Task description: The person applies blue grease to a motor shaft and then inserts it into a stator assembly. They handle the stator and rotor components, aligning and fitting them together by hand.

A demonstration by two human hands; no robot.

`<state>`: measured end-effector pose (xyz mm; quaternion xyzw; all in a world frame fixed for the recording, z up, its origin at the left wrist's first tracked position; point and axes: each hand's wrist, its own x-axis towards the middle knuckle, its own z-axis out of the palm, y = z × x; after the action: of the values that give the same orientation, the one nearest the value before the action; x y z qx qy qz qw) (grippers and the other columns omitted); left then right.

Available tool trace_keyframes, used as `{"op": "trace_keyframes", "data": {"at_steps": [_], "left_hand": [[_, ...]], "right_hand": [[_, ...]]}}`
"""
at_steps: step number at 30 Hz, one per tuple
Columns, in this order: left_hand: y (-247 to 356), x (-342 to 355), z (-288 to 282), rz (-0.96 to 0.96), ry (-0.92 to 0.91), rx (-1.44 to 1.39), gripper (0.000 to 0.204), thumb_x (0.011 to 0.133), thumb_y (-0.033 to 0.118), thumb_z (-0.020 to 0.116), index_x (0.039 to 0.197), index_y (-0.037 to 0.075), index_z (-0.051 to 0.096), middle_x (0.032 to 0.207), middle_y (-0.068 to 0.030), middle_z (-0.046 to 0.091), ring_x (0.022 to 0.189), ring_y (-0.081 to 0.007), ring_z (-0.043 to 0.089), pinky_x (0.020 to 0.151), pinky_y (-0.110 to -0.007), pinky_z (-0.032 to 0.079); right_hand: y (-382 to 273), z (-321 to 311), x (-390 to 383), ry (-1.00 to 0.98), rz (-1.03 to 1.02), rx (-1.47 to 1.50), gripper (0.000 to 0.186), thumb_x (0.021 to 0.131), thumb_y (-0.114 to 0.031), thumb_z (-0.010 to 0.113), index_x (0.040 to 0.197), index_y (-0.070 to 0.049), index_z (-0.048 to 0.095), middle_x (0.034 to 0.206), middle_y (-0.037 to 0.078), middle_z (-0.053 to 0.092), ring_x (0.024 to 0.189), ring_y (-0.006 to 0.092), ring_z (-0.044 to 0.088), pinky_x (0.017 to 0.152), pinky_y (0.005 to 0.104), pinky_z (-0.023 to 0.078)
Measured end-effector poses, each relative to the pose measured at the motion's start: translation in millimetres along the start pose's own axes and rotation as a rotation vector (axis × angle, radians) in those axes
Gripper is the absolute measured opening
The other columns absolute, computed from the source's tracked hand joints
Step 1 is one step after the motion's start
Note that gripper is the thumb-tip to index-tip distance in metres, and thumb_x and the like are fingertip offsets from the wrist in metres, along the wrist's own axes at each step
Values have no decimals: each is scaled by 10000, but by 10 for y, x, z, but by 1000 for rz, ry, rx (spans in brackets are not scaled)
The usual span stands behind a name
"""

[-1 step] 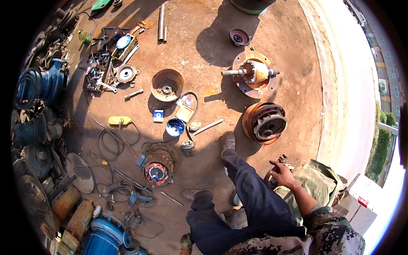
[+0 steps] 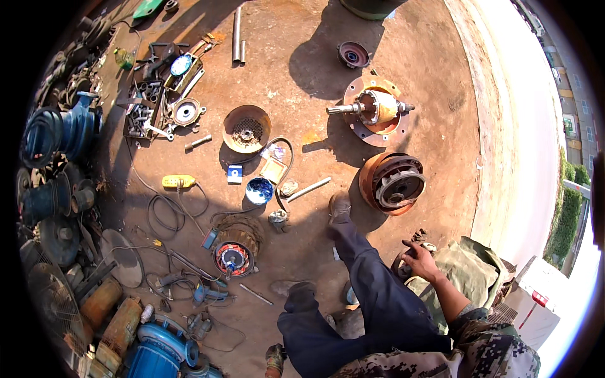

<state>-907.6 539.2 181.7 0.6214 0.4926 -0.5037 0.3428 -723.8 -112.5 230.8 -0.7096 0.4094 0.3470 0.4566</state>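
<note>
My right hand (image 2: 421, 260) is bare, its fingers stretched out and apart. It hovers at or rests on a dark round metal part (image 2: 401, 267) beside a heap of green canvas (image 2: 459, 267); whether they touch is unclear. Just past the fingertips lies a small dark crumpled thing (image 2: 418, 235). My left hand (image 2: 275, 360) shows at the lower edge beside my knee, dark and partly cut off, perhaps gloved; its fingers cannot be made out. Ahead of my foot stands a rusty round housing (image 2: 392, 184). Farther off, a rotor with its shaft (image 2: 378, 107) lies over a flanged ring (image 2: 360, 131).
Left of my feet stands a wound motor stator (image 2: 234, 252). Beyond it are a bowl of blue grease (image 2: 259, 190), a rusty bowl-shaped cover (image 2: 247, 128), a yellow power strip (image 2: 179, 181) and a toolbox (image 2: 142, 120). Cables cross the ground; blue pumps (image 2: 156, 346) crowd the left.
</note>
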Motion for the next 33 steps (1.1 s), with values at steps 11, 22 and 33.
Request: {"op": "trace_keyframes", "data": {"at_steps": [11,22,33], "left_hand": [[3474,-378,596,247,97,-133,349,1032,307,646,1228,19,657,952,-121,740,709,-191,678,650,-344,567],[8586,194,1758,403,-208,-6,312,1044,384,631,1175,101,642,945,-40,694,765,-151,664,663,-298,564],[12212,1474,4368,477,-79,398,654,995,365,711,1473,-21,487,1467,-186,554,1262,-302,612,1044,-390,546]], "right_hand": [[6,-1096,509,153,217,461,458,1002,-108,653,1438,-9,555,924,71,694,791,140,644,734,291,532],[312,-734,275,252,525,980,326,1021,-174,665,1337,-150,589,920,12,683,760,147,631,672,321,512],[-891,1016,-488,203,1079,1179,465,1012,-117,642,1448,-129,483,1105,143,695,961,234,681,793,395,570]]}}
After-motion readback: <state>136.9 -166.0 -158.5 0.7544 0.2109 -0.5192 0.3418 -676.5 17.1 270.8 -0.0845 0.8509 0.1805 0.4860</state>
